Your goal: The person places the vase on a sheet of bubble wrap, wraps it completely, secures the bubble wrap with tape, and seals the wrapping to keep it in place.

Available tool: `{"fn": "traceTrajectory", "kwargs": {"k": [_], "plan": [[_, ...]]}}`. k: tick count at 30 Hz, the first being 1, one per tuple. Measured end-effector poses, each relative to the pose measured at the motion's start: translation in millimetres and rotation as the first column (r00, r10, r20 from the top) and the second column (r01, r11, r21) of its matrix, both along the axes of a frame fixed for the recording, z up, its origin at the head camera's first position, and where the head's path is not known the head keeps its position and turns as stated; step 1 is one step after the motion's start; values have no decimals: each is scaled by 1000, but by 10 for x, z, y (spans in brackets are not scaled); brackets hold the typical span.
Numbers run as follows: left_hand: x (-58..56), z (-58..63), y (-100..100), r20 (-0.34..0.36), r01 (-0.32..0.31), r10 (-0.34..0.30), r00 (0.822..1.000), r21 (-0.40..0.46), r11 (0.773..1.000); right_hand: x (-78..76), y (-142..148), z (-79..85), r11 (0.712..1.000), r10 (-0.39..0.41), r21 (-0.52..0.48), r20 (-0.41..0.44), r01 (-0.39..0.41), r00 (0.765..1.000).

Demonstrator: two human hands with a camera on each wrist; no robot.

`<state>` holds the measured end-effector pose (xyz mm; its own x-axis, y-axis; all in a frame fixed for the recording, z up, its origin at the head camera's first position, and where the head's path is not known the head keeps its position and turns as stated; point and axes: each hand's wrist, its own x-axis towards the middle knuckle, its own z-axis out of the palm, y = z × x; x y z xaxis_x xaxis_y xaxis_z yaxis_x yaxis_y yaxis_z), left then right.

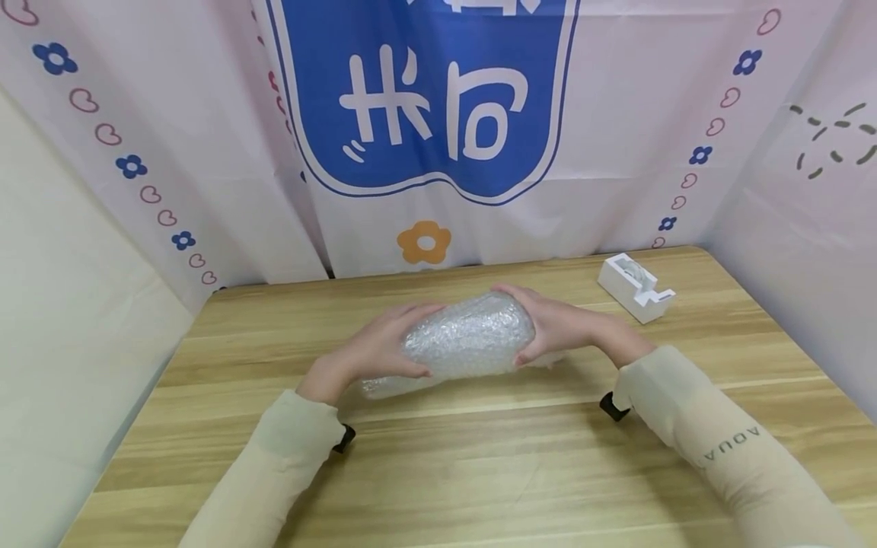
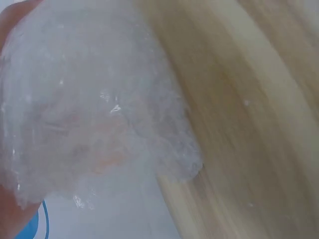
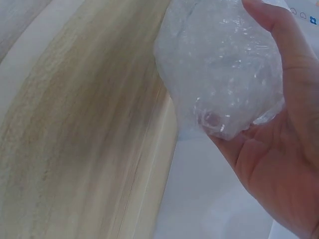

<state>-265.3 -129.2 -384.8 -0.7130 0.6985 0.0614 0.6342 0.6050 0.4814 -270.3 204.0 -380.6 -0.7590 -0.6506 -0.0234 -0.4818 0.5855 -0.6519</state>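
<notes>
A bundle of clear bubble wrap [image 1: 473, 335] lies crosswise between the two hands, just above the wooden table. My left hand [image 1: 384, 346] grips its left end, thumb on the near side and fingers over the far side. At the opposite end my right hand [image 1: 551, 320] holds it the same way. A flap of wrap sticks out below the left hand. In the right wrist view the thumb and palm curve round the crinkled wrap [image 3: 224, 69]. The left wrist view shows the wrap [image 2: 89, 99] filling much of the picture. What lies inside the wrap is hidden.
A white tape dispenser [image 1: 637, 289] stands at the table's back right. The wooden table [image 1: 438, 472] reaches back to a printed curtain [image 1: 384, 205] with a blue emblem. White cloth walls [image 1: 75, 304] flank both sides.
</notes>
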Motion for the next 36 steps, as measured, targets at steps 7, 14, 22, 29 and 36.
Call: {"fn": "traceTrajectory", "kwargs": {"k": [7,14,22,29,36], "plan": [[164,-44,-23,-319,5,-33,947,-87,996,-61,11,17,999,15,-49,70,-11,997],[259,-119,-21,-481,-42,-21,876,-120,992,-122,2,30,998,23,-56,146,-15,989],[268,-68,40,-335,-132,79,939,-137,982,-153,6,47,998,22,-66,211,-8,977],[253,-37,52,-339,-135,77,938,-152,979,-146,-9,69,999,27,-51,209,-17,978],[234,-15,42,-316,-103,47,948,-161,982,-144,-10,107,1000,12,-3,235,-12,972]]}}
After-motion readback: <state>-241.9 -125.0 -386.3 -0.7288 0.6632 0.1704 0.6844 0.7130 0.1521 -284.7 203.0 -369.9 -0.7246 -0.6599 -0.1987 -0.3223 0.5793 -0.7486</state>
